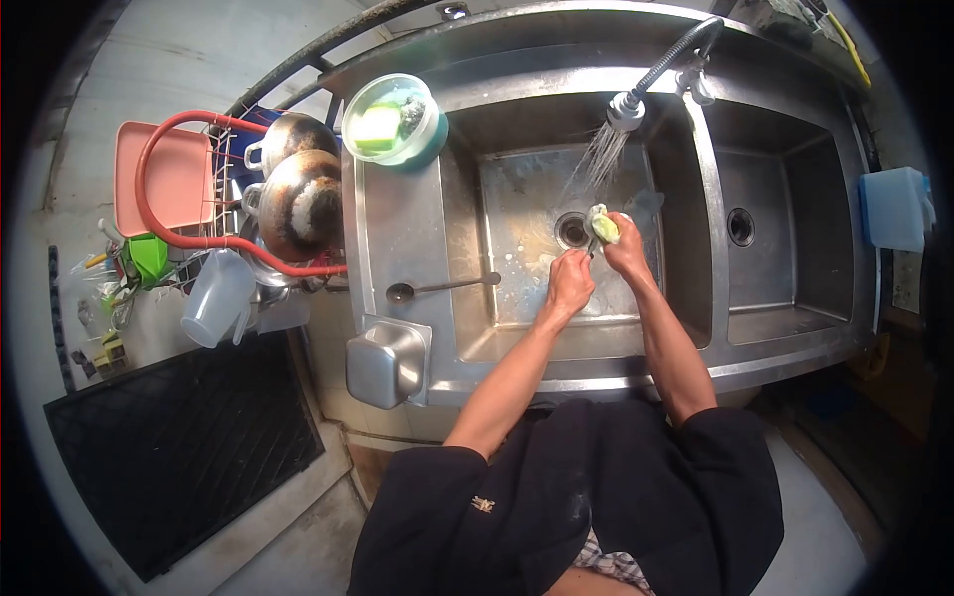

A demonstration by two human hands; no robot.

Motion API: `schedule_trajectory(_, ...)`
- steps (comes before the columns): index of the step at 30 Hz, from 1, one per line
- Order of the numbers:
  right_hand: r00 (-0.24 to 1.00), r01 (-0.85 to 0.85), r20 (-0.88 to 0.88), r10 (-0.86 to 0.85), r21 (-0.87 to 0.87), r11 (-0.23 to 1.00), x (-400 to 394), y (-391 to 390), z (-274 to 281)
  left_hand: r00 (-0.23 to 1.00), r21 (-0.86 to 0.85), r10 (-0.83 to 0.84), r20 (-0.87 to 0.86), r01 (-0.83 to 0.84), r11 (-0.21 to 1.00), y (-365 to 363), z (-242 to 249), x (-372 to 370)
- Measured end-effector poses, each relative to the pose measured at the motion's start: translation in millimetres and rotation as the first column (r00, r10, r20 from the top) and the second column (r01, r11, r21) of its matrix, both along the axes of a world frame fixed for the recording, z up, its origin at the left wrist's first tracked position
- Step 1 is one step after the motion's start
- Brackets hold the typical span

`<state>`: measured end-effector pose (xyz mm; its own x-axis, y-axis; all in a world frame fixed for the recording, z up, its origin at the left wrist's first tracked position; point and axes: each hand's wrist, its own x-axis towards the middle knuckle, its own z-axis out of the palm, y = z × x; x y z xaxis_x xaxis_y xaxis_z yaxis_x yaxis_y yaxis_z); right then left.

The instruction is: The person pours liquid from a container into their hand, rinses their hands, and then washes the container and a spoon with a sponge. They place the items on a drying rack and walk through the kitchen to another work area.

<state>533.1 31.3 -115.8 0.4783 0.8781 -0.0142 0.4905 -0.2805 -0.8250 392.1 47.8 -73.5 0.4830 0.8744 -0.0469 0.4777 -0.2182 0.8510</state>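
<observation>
My right hand (626,248) is closed round a soapy yellow-green sponge (604,227), just right of the drain (571,230) in the left sink basin (517,238). Close beside it, my left hand (571,281) is a closed fist. A thin dark piece shows between the two hands, too small to name, and the sponge touches or covers part of it. Water runs from the spray tap (625,111) just above the hands. On the ledge at the left lies a ladle (442,288), its handle reaching over the basin's edge.
A round plastic tub (437,139) with a green sponge and a scourer stands at the back left corner. A steel pan (386,364) sits at the front left. Blackened pots (300,207) fill a red-rimmed rack (214,241) further left. A second basin (785,268) lies right.
</observation>
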Motion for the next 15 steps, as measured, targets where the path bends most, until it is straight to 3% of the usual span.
schedule_trajectory(2,0.999,0.006,-0.041,-0.005,0.018,1.0,1,-13,-18,0.998,-0.041,-0.035,-0.049,0.033,0.999,5,1,-2)
schedule_trajectory(3,0.988,-0.01,0.152,-0.013,0.148,0.989,-3,-19,-13,0.999,-0.009,-0.046,-0.022,0.045,0.999,5,-2,-4)
schedule_trajectory(4,0.988,-0.016,0.151,-0.007,0.149,0.989,-2,-19,-8,0.999,-0.008,-0.039,-0.023,0.039,0.999,5,-5,-3)
schedule_trajectory(6,0.968,0.034,-0.248,-0.046,-0.053,0.998,-1,-24,-5,0.986,0.039,-0.16,-0.036,0.161,0.986,-1,-10,-5)
schedule_trajectory(7,0.974,-0.01,-0.224,0.023,0.06,0.998,-5,-26,-9,0.987,0.038,-0.156,-0.036,0.157,0.987,1,-11,-6)
schedule_trajectory(11,0.93,-0.105,-0.357,0.09,-0.021,0.994,0,-25,-13,0.99,-0.056,-0.109,-0.085,0.104,0.993,8,-16,-17)
schedule_trajectory(14,0.984,-0.086,0.16,0.075,0.06,0.995,12,-12,-12,0.996,-0.074,-0.084,-0.035,0.081,0.994,1,-13,-11)
schedule_trajectory(15,0.99,0.069,0.111,-0.084,0.133,0.989,-2,-9,-17,0.998,-0.036,-0.06,0.022,0.061,0.997,2,-11,-6)
